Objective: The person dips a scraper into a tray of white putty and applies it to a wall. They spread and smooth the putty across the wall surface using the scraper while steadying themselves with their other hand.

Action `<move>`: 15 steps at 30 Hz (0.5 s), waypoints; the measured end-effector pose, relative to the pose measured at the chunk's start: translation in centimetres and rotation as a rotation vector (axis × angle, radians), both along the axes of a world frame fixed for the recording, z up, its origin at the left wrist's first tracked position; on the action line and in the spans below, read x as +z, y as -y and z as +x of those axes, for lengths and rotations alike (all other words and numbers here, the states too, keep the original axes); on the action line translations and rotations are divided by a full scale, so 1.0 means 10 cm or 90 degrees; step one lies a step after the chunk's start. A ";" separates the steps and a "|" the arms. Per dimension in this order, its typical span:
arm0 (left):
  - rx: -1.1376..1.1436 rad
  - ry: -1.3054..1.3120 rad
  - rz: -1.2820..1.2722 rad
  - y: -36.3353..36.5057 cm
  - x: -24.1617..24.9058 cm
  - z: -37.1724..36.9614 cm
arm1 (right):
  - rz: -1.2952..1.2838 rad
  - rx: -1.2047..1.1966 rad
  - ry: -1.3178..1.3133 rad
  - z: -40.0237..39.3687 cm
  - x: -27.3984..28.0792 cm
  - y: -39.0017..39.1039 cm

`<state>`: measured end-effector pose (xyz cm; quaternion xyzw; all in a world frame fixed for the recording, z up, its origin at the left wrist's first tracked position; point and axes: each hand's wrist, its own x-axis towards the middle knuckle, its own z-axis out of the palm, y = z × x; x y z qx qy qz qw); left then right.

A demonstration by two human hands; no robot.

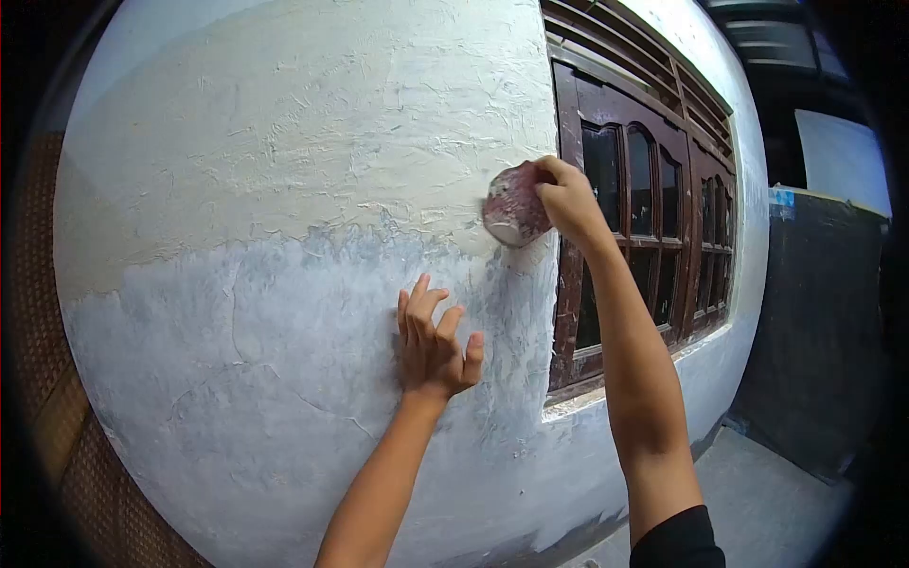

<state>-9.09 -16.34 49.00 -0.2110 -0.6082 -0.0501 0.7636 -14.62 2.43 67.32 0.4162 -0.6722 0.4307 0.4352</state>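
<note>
My right hand [571, 201] is closed on the edge of a rounded maroon piece smeared with white [516, 210]; its exact kind I cannot tell. The piece overlaps the wall just left of the window frame, at the height where rough cream coating meets the bluish-white area below. Lower and to the left, my left hand [437, 343] has its fingers apart and slightly bent, with nothing in them. It is close against the bluish-white part of the wall [303, 350], fingertips pointing up.
A dark brown wooden window [632, 189] with glass panes and slatted vents is set into the wall on the right. Woven panels [95, 473] line the left edge. A dark board [810, 327] stands at the far right, above a grey floor [757, 492].
</note>
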 end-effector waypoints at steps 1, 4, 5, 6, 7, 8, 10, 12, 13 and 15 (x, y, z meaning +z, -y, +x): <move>0.005 -0.001 0.002 0.01 0.00 0.00 | -0.027 0.024 0.011 -0.01 0.02 -0.05; 0.004 0.008 0.003 0.01 0.00 0.00 | -0.037 0.044 0.008 -0.05 -0.01 -0.04; 0.002 0.010 0.003 0.01 0.00 -0.01 | -0.022 0.039 -0.004 -0.07 -0.03 -0.03; 0.000 0.005 0.002 0.01 0.00 -0.01 | 0.000 0.021 -0.001 -0.08 -0.04 -0.02; 0.000 0.000 0.000 0.02 0.00 0.00 | 0.000 0.021 0.001 -0.10 -0.04 -0.03; 0.001 0.002 0.000 0.02 0.00 0.00 | -0.029 0.029 0.003 -0.13 -0.03 -0.04; 0.006 0.002 0.003 0.01 0.00 -0.01 | -0.045 0.021 0.020 -0.10 0.03 -0.10; 0.008 -0.002 0.003 0.01 0.00 -0.01 | -0.032 0.024 0.004 -0.13 0.01 -0.07; 0.009 -0.005 0.002 0.01 0.00 -0.01 | -0.021 0.026 -0.012 -0.14 0.00 -0.06; 0.008 -0.004 0.002 0.00 0.01 -0.01 | -0.031 0.022 -0.005 -0.14 -0.01 -0.08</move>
